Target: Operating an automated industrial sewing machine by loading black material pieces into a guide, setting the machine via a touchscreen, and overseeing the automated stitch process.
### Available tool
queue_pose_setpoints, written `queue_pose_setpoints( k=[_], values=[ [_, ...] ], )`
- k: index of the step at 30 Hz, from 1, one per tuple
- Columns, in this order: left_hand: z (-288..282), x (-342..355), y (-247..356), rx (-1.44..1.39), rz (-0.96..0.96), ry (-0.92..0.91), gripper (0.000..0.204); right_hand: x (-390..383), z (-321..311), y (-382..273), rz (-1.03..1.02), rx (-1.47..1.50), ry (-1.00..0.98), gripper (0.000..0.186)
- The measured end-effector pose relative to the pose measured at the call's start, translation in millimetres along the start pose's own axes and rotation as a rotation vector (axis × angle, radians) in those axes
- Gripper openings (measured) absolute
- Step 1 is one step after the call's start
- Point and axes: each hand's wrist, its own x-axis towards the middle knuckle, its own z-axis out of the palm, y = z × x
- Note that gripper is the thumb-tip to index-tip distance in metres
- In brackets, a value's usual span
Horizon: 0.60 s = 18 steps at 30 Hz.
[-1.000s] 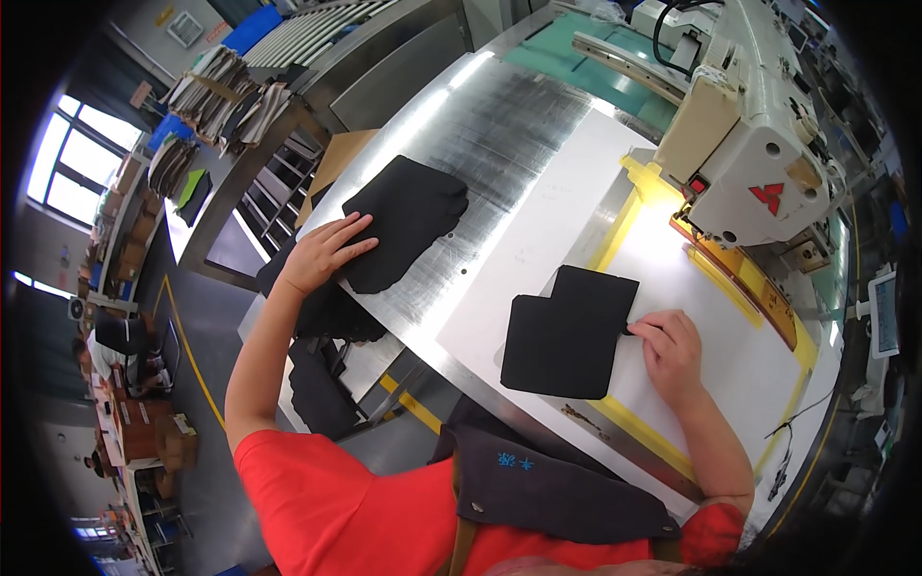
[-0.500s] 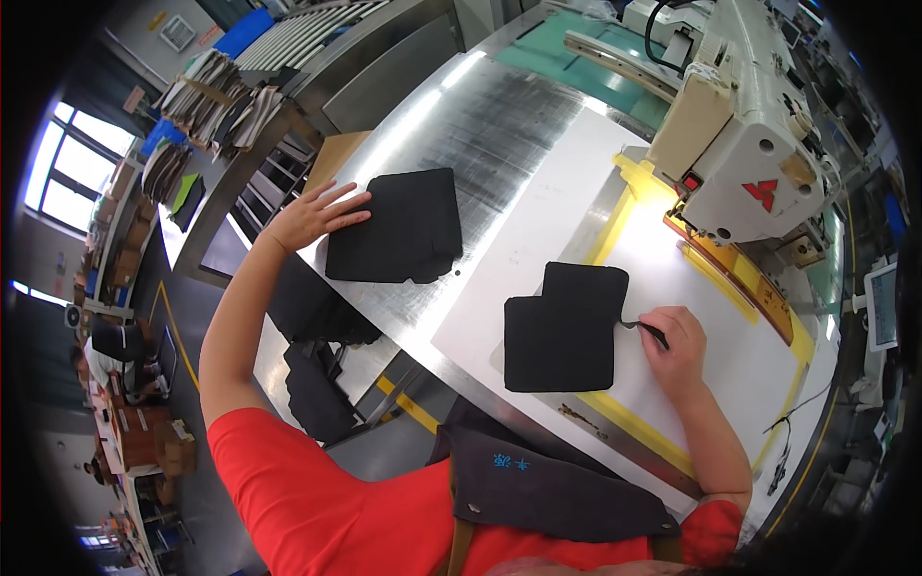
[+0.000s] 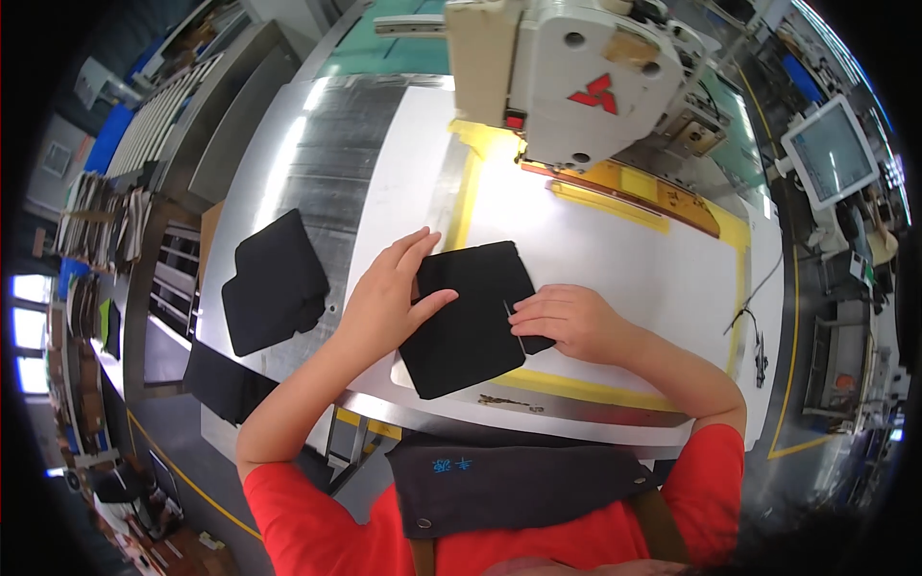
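Note:
A black fabric piece [image 3: 469, 331] lies tilted on the white sheet in front of me. My left hand [image 3: 392, 302] is at its left edge, fingers stretched out and thumb apart over the cloth. On the right edge, the fingers of my right hand [image 3: 569, 322] are close together, bent over the border. A small black bit shows beneath them, beside a thin pale line; what the fingers hold is mostly hidden. Farther left, on the metal tabletop, rests a black fabric stack [image 3: 276, 283] with a notched outline.
A white sewing machine head [image 3: 600, 82] stands over the far side of the white sheet [image 3: 615, 278], which has yellow tape edging. A brown bar [image 3: 653, 192] lies below the head. More dark cloth [image 3: 226, 382] hangs low left. A screen [image 3: 834, 149] stands far right.
My left hand has left the stack and come to the nearer fabric piece. My right hand has closed in on its edge. The piece is turned, and my view has swung right.

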Motion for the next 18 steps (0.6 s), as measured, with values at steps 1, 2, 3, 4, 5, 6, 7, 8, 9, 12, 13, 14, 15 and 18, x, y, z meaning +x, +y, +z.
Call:
queue_pose_setpoints(
  k=[1,2,3,4,5,6,7,8,9,12,13,14,15,18],
  values=[
    [4.1,12.4,-0.5,-0.01,0.028,-0.018,0.053,-2.6,1.6,1.1,-0.034,-0.003,-0.003,0.037],
    [6.7,24.8,-1.8,0.073,-0.057,-0.094,0.053,-6.2,0.4,0.2,-0.008,-0.026,0.007,0.037],
    [9.0,35.3,-2.5,0.162,-0.143,-0.169,0.053,-10.1,-0.8,-1.2,-0.03,-0.089,0.01,0.03],
    [9.1,40.9,-0.7,-0.022,-0.248,-0.243,0.041,-14.8,-1.0,-1.8,-0.052,-0.147,0.014,0.024],
    [10.7,44.2,-1.0,-0.023,-0.224,-0.258,0.041,-19.9,-2.3,-0.6,-0.029,-0.16,0.025,0.024],
    [11.8,46.2,-1.6,0.012,-0.182,-0.305,0.035,-24.6,-3.5,1.4,-0.014,-0.162,0.036,0.021],
    [13.1,47.5,-1.2,0.047,-0.142,-0.351,0.03,-28.4,-4.3,2.3,0.001,-0.162,0.046,0.019],
    [14.9,49.1,0.1,0.047,-0.125,-0.364,0.03,-29.3,-5.0,5.1,0.015,-0.15,0.048,0.02],
    [16.5,50.3,1.5,0.01,-0.117,-0.324,0.026,-28.7,-6.6,6.7,0.031,-0.156,0.057,0.02],
    [15.5,63.0,3.1,-0.105,-0.19,-0.223,0.02,-21.4,-8.5,17.1,-0.019,-0.189,0.08,0.022],
    [13.3,69.7,-5.1,-0.145,-0.216,-0.238,0.023,-16.0,-7.5,20.4,-0.04,-0.227,0.097,0.022],
    [12.9,77.8,-14.3,-0.198,-0.248,-0.238,0.024,-9.7,-6.3,23.9,-0.061,-0.265,0.113,0.023],
    [14.1,87.4,-24.5,-0.252,-0.278,-0.238,0.025,-2.5,-5.1,30.6,-0.061,-0.263,0.118,0.023],
    [15.5,121.9,-46.0,-0.299,-0.333,-0.169,0.027,22.3,-6.3,62.7,0.035,-0.28,0.175,0.023]
  ],
)
